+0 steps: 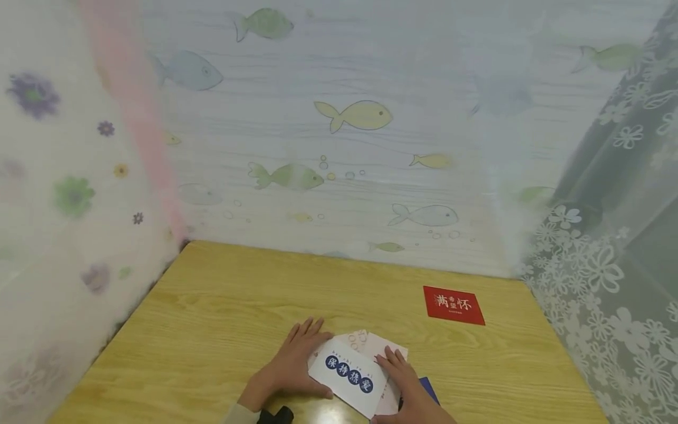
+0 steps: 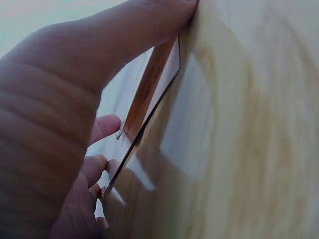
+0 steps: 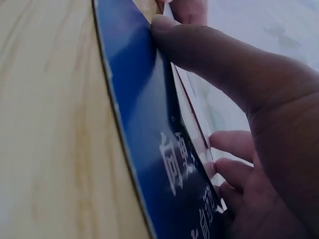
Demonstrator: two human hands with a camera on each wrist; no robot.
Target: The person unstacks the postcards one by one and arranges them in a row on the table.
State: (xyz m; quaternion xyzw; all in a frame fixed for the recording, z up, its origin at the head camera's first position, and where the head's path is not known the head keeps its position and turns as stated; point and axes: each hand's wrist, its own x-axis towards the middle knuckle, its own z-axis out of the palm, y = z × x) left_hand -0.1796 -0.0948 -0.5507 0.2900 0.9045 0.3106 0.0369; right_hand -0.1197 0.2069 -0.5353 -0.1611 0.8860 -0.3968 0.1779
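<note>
White card (image 1: 346, 377): lower middle of the frame, lying askew on top of a small pile (image 1: 360, 368), its row of blue circles facing up; I'd judge the step in hand to be squaring up these cards
Pink cards (image 1: 390, 347): poking out past the white one's upper and right edges, so to my eye the next move calls for both hands to press inwards evenly until the edges agree
Left hand (image 1: 296, 365): grasping the left end of the pile, fingers spread by the upper edge, thumb at the lower edge; the white card sits right against it, on the picture's right side of the palm
Right hand (image 1: 412, 391): grasping the opposite end, fingertips at the upper right side, thumb near the bottom corner, with the pile between it and the other hand
Blue card (image 3: 130, 94): lowest of the lot, I think; its white lettering runs down the middle of the right wrist view, under that hand's thumb
Red card (image 1: 454, 305): right of centre, flat on the table (image 1: 238, 294), well apart from both hands
Fish cloth (image 1: 296, 138): hangs behind, filling the upper middle of the frame
</note>
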